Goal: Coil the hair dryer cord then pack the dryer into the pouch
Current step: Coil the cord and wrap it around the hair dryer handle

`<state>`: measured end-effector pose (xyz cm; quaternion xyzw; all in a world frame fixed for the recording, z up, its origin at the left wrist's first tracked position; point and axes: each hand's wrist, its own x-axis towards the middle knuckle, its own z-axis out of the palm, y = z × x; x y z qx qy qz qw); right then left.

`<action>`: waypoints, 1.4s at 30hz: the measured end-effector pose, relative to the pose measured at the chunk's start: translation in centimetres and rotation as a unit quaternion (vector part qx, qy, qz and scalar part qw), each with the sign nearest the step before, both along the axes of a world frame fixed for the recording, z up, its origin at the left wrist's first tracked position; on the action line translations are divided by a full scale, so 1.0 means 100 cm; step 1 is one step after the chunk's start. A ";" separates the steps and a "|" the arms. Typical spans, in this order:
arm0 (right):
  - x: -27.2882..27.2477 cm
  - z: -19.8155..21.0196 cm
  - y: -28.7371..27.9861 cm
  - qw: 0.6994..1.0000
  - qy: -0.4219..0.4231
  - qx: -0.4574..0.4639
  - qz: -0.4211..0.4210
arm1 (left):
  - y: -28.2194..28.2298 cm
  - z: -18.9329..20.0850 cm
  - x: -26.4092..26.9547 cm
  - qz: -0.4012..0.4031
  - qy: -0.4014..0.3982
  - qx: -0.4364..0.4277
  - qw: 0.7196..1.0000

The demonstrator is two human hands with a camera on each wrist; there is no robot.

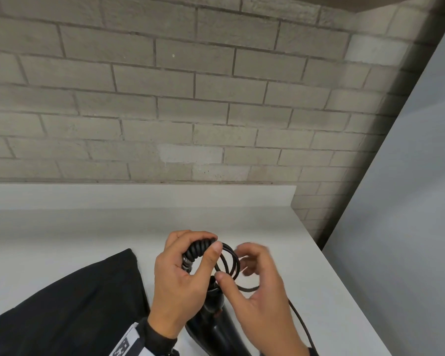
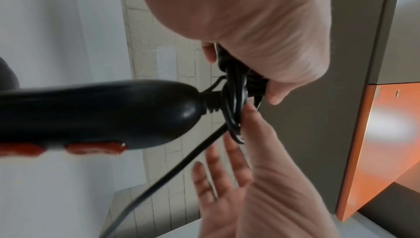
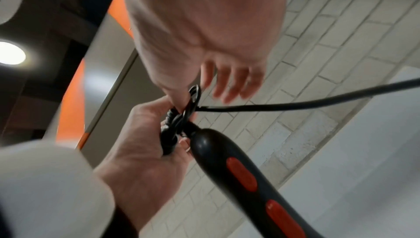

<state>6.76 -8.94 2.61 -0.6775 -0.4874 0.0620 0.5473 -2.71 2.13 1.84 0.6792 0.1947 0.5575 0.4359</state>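
A black hair dryer [image 1: 217, 327] with red buttons [image 3: 242, 174] stands handle-up between my hands, over the white counter [image 1: 88, 227]. My left hand [image 1: 198, 245] grips the coiled bundle of its black cord [image 1: 230, 263] just above the handle end [image 2: 188, 105]. Fingers of my right hand [image 1: 238, 269] are spread and blurred behind the loops, and its thumb [image 1: 222, 277] touches them. The loose rest of the cord [image 1: 302, 325] trails off to the lower right. A black pouch [image 1: 75, 304] lies flat to the left of the dryer.
A grey brick wall [image 1: 190, 98] rises behind the counter. The counter's right edge [image 1: 344, 283] runs diagonally next to a pale grey panel [image 1: 409, 201]. An orange cabinet panel [image 2: 386, 143] shows in the wrist views.
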 end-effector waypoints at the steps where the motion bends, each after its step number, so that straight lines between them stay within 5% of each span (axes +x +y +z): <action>1: -0.002 -0.004 0.001 0.997 -0.038 0.044 -0.043 | -0.001 0.000 0.001 0.007 -0.006 -0.002 1.000; 5: -0.013 -0.012 0.007 0.954 -0.257 0.090 -0.128 | -0.005 0.001 0.004 0.018 -0.020 -0.003 1.000; 15: -0.029 0.005 0.007 0.962 -0.225 -0.093 -0.125 | -0.007 -0.003 0.005 0.046 -0.032 0.018 0.998; 17: -0.026 0.007 0.008 0.975 -0.157 -0.116 -0.110 | -0.008 -0.004 0.005 0.051 -0.024 0.044 0.997; 19: -0.019 0.011 0.007 0.991 -0.004 -0.123 -0.051 | -0.006 -0.006 0.005 0.056 -0.013 0.068 0.996; 26: 0.000 0.030 0.001 0.958 0.244 -0.147 0.039 | 0.001 -0.008 0.007 0.049 -0.003 0.098 0.994; 28: 0.003 0.038 -0.001 0.927 0.333 -0.151 0.089 | 0.004 -0.008 0.007 0.050 -0.003 0.107 0.993; 32: 0.010 0.041 0.001 0.800 0.577 -0.075 0.148 | 0.007 -0.007 0.007 0.047 0.009 0.122 0.991; 33: 0.009 0.040 0.000 0.807 0.566 -0.074 0.150 | 0.007 -0.006 0.008 0.045 0.010 0.120 0.992; 36: 0.006 0.035 -0.004 0.919 0.356 -0.102 0.137 | 0.009 -0.005 0.008 0.056 -0.005 0.098 0.994; 38: 0.001 0.028 -0.007 0.966 0.222 -0.074 0.112 | 0.011 -0.004 0.006 0.071 -0.009 0.089 0.993; 42: -0.006 0.010 -0.007 0.997 0.072 -0.007 0.007 | 0.007 -0.001 0.007 0.067 -0.010 0.094 0.993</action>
